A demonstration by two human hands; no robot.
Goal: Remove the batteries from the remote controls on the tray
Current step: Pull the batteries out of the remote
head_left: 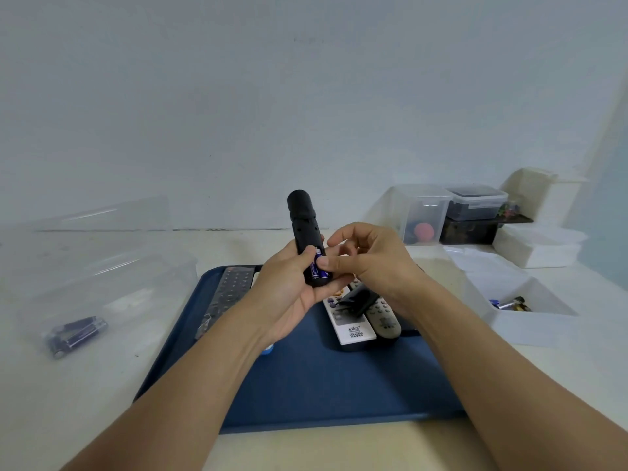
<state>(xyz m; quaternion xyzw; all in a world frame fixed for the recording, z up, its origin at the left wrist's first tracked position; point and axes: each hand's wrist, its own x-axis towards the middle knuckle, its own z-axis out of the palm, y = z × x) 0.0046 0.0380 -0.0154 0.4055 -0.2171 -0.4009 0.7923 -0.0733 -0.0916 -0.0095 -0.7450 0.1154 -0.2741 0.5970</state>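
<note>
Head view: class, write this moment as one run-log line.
left hand: grips black remote, compartment open | right hand: thumb on battery | tray: other remotes waiting

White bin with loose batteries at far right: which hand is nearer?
Right. The right hand hovers over the blue tray, left of the white bin; the left hand, gripping the black remote, lies farther left.

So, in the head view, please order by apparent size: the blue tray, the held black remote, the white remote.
1. blue tray
2. black remote, though it is nearer the camera
3. white remote, partly covered, so unsure
</note>
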